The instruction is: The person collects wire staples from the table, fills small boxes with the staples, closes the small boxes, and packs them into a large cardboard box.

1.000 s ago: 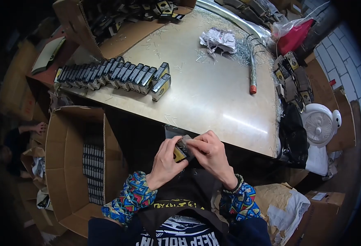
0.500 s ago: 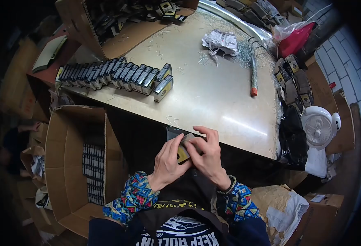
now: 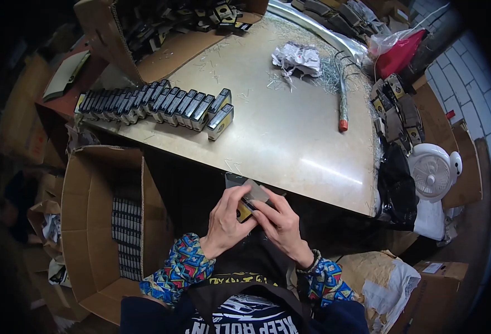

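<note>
At the table's front edge I hold a small black-and-yellow cardboard box (image 3: 244,212) between both hands, and a grey-brown flap or panel (image 3: 256,191) stands up at its far end. My left hand (image 3: 227,216) is closed around the box's left side. My right hand (image 3: 280,224) grips the right side, its thumb and fingers pressed at the flap. The fingers hide much of the box, so its contents cannot be made out. Up and to the left, a long row of similar small boxes (image 3: 178,107) stands on the table, with one box (image 3: 220,122) at its near right end.
Left of me stands a large open carton (image 3: 81,222) with packed small boxes (image 3: 126,236) inside. On the table (image 3: 279,145) lie crumpled paper (image 3: 298,60), an orange-tipped tube (image 3: 343,106) and scattered clear bits. A white fan (image 3: 432,172) is at the right.
My right fingers have lowered and straightened over the box, and more of the grey-brown flap shows between my hands. My left hand stays almost in place. The view has shifted slightly.
</note>
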Tool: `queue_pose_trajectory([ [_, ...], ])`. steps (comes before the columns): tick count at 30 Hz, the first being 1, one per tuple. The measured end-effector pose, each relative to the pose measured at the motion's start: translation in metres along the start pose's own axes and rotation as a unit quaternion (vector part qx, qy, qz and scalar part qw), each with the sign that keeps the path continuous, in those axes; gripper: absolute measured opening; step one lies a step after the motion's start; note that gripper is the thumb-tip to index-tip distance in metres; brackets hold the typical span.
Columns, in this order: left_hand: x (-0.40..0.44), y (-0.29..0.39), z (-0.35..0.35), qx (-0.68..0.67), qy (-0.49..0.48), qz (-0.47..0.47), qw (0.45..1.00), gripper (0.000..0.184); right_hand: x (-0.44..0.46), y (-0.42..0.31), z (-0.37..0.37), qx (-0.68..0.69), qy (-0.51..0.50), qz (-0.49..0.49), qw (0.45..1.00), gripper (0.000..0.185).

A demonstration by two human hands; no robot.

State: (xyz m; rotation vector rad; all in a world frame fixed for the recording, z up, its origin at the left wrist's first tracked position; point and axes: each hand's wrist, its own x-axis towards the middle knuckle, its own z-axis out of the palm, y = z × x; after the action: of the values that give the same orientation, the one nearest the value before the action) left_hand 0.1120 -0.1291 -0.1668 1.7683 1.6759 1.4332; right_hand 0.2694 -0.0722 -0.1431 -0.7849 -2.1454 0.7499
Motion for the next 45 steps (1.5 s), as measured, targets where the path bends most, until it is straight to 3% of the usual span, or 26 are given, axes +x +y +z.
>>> queue_pose_trajectory([
  [3,-0.006,-0.001,0.001,0.005,-0.03,-0.044,0.999,0.066,-0.005,-0.008,0.004,0.162,0.022,0.175,0.971,0.031],
  [7,-0.003,0.012,0.001,0.027,0.02,-0.1,0.994,0.062,-0.001,-0.002,0.011,0.251,0.016,0.138,0.958,0.026],
  [11,-0.002,0.005,0.003,0.079,-0.017,-0.067,0.994,0.071,0.004,-0.02,0.022,0.122,0.088,0.113,0.982,0.023],
  [14,-0.008,0.002,0.006,0.075,-0.033,-0.08,0.993,0.076,0.005,-0.022,0.02,0.217,0.089,0.256,0.938,0.021],
  [17,-0.007,0.001,0.007,0.061,-0.023,-0.069,0.995,0.076,0.006,-0.022,0.024,0.223,0.114,0.24,0.938,0.022],
  [20,-0.002,0.0,0.006,0.052,-0.003,-0.031,0.998,0.075,0.009,-0.022,0.022,0.291,0.097,0.296,0.905,0.022],
  [29,-0.001,0.006,0.006,0.051,-0.012,-0.071,0.996,0.065,0.013,-0.011,0.017,0.351,0.081,0.335,0.871,0.022],
  [35,0.003,0.01,0.011,0.042,-0.027,-0.158,0.986,0.057,0.007,-0.02,0.024,0.21,0.105,0.254,0.938,0.018],
  [37,0.003,0.005,0.011,0.029,-0.031,-0.166,0.985,0.055,0.009,-0.023,0.025,0.079,0.103,0.114,0.985,0.016],
  [39,0.004,0.006,0.009,0.003,-0.045,-0.187,0.981,0.054,0.008,-0.019,0.025,-0.03,0.102,-0.032,0.994,0.02],
  [41,0.007,0.013,0.006,-0.036,-0.064,-0.22,0.973,0.056,0.006,-0.009,0.024,-0.048,0.114,-0.078,0.989,0.021],
  [44,0.027,0.006,-0.002,-0.033,-0.042,-0.03,0.998,0.065,0.021,0.013,0.012,-0.051,0.101,-0.087,0.99,0.022],
  [45,0.038,0.006,-0.007,-0.045,-0.039,-0.054,0.997,0.067,0.038,0.022,0.004,-0.031,0.091,-0.068,0.993,0.021],
])
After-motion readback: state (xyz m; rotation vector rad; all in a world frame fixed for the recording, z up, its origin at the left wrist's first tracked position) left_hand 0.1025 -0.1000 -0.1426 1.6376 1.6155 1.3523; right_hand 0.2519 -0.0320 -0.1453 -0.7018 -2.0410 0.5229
